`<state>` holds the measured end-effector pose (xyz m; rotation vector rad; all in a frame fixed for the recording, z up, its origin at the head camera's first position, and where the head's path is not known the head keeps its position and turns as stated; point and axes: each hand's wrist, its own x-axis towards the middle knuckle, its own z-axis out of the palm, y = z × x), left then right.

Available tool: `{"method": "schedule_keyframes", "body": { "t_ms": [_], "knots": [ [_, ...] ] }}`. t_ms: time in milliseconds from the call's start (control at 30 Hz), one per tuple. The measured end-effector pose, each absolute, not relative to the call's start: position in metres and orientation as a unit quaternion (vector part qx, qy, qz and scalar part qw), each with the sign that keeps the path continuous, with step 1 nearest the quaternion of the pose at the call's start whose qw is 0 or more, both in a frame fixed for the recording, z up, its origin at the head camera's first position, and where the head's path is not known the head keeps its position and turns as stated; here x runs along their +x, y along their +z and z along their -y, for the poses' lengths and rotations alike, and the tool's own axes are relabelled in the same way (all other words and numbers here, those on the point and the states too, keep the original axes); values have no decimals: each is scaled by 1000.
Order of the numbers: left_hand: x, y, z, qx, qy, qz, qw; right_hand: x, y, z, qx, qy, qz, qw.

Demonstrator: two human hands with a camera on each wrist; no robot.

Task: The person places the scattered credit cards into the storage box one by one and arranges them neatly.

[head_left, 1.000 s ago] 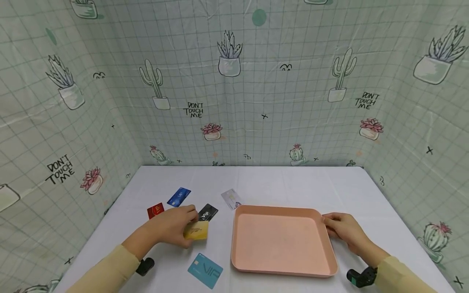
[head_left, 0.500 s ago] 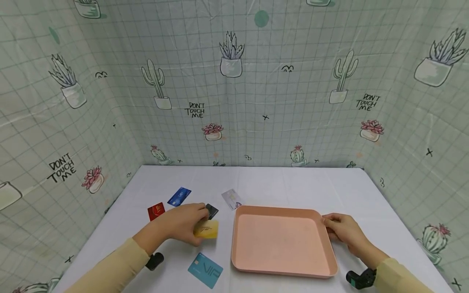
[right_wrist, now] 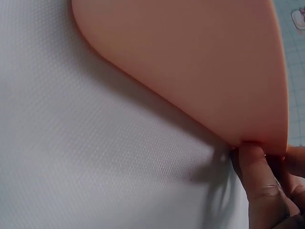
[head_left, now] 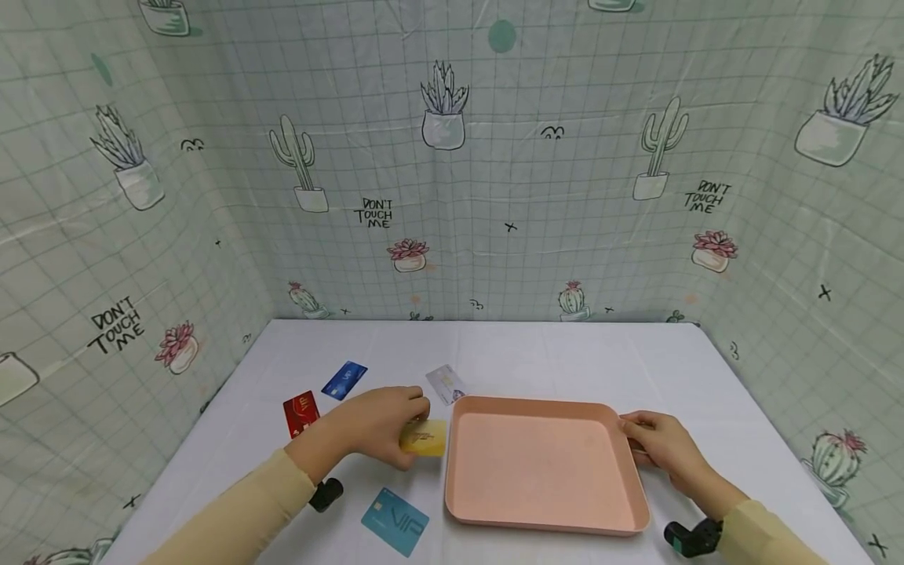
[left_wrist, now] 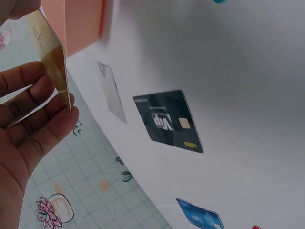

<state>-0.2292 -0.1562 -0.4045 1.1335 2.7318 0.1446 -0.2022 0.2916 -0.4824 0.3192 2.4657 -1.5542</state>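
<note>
My left hand (head_left: 381, 424) pinches a yellow card (head_left: 428, 439) between thumb and fingers, just left of the pink tray (head_left: 547, 467). In the left wrist view the card (left_wrist: 51, 52) stands tilted, raised off the table. A black VIP card (left_wrist: 167, 121) lies on the table below that hand; in the head view the hand hides it. At the tray's far right corner, my right hand (head_left: 667, 447) grips the rim. The right wrist view shows the thumb (right_wrist: 257, 167) pressed on the tray's outer wall (right_wrist: 205, 62).
Flat on the white table (head_left: 565, 357) lie a red card (head_left: 300, 412), a blue card (head_left: 344, 380), a pale grey card (head_left: 446, 384) and a teal VIP card (head_left: 395, 522). Patterned cloth (head_left: 494, 180) walls in the back and both sides.
My left hand has carried the yellow card rightward, close to the tray's left edge, passing over the black card and covering it in the head view. The right hand and tray stay put.
</note>
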Motion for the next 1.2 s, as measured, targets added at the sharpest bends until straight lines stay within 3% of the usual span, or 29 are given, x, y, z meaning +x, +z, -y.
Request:
{"method": "schedule_keyframes", "body": {
  "t_ms": [500,1200],
  "knots": [
    [-232,-408,132,410,73,-906,76,-200,-484,-292,105,-543,-826,106],
    [-228,-435,95,452,106,-880,98,-200,-482,-293,113,-543,-824,112]
  ]
}}
